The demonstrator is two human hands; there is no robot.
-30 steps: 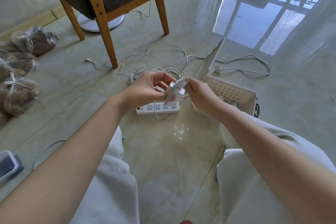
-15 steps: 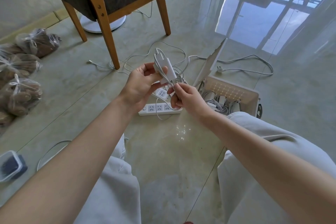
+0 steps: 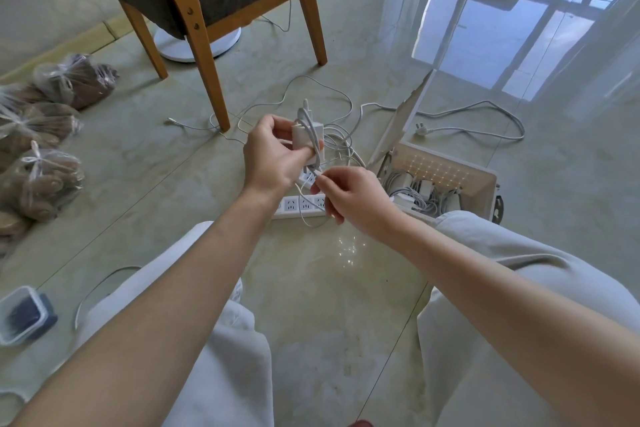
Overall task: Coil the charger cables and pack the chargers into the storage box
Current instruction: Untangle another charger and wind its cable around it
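My left hand (image 3: 273, 156) grips a white charger (image 3: 308, 137) upright above the floor, its cable wound lengthwise around the body. My right hand (image 3: 349, 196) pinches the loose end of that cable (image 3: 317, 174) just below the charger. To the right stands the open beige storage box (image 3: 483, 184), lid (image 3: 403, 121) raised, with several white chargers and coiled cables (image 3: 412, 196) inside. More loose white cables (image 3: 329, 97) lie tangled on the floor behind my hands.
A white power strip (image 3: 298, 204) lies under my hands. A wooden chair (image 3: 207, 28) stands behind, a white plug lead (image 3: 485, 121) runs right of the box. Tied plastic bags (image 3: 41, 149) sit at left, a small lidded container (image 3: 20, 315) at lower left.
The charger was tilted between both hands a second ago; my left hand has raised it upright, and my right hand has dropped below it, drawing the cable end down.
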